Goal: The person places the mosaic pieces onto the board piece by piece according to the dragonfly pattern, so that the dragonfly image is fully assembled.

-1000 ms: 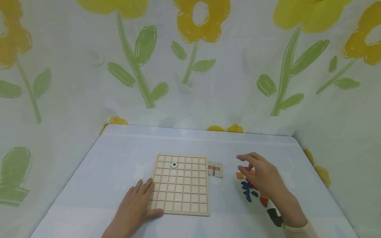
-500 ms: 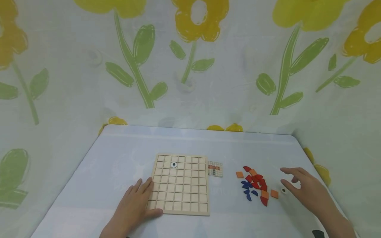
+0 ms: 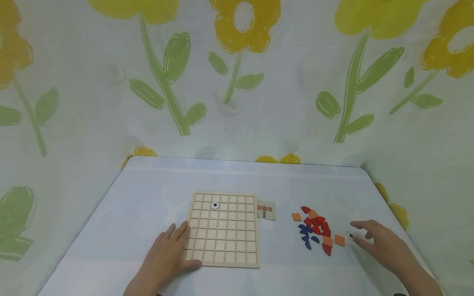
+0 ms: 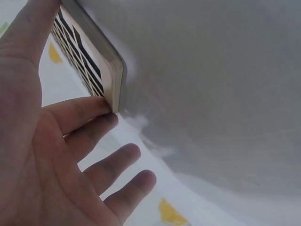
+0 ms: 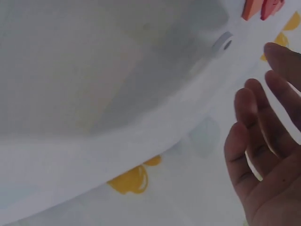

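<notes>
My left hand point(image 3: 164, 253) rests along the left edge of a wooden grid board point(image 3: 226, 230), its thumb at the front edge. In the left wrist view the fingertips touch the side of the board point(image 4: 110, 77) near a corner. A round white eye piece point(image 3: 215, 205) with a black pupil sits in a cell near the board's top. My right hand point(image 3: 385, 244) is over the table at the right, thumb and index finger spread on either side of a second eye piece point(image 3: 350, 236). The right wrist view shows that eye piece point(image 5: 225, 43) on the table, apart from the fingers.
A small pattern card point(image 3: 266, 210) lies against the board's right edge. Right of it is a loose group of red quarter-round pieces point(image 3: 316, 230), blue half-round pieces point(image 3: 315, 239) and orange squares point(image 3: 339, 240). A flower-printed cloth point(image 3: 289, 82) surrounds the table.
My right hand has moved right, away from above the loose pieces, then slightly down to the second eye piece, which has come into sight. The left hand stays on the board.
</notes>
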Available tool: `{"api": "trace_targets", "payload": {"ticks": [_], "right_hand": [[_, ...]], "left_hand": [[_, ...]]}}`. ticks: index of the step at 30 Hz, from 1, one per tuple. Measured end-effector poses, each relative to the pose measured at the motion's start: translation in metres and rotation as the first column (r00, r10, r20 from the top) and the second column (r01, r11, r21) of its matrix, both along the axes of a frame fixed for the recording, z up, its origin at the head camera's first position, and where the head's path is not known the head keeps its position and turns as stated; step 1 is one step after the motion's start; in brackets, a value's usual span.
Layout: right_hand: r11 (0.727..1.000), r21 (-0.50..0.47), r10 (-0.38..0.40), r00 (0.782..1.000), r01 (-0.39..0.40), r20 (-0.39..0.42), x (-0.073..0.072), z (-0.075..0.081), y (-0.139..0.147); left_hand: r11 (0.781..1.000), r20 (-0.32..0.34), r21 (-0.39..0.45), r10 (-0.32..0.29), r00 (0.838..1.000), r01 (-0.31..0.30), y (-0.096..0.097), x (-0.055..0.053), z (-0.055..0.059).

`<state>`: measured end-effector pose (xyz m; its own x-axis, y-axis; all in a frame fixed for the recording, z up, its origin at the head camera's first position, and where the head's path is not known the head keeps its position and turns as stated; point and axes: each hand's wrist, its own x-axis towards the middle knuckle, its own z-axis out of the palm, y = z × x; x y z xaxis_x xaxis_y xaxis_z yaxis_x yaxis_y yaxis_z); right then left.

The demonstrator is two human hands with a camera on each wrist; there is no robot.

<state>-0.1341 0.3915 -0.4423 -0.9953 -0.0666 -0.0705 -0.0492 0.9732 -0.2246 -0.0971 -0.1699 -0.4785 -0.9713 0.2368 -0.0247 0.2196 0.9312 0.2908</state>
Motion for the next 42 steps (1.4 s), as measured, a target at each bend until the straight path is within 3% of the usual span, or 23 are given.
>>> {"api": "trace_targets", "payload": {"ticks": [8,42], "right_hand": [[0.999,-0.011,-0.03,0.985,0.033,0.172,-0.009,-0.004,0.005],[1.0,0.011,-0.018,0.97,0.016,0.244,-0.026,-0.017,0.004]], "left_hand": [[1.0,0.012,0.003,0.01,1.0,-0.01,0.0,0.001,0.0],[0.999,0.059,0.023,0.041,0.997,-0.042,0.003,0.001,0.006]]}}
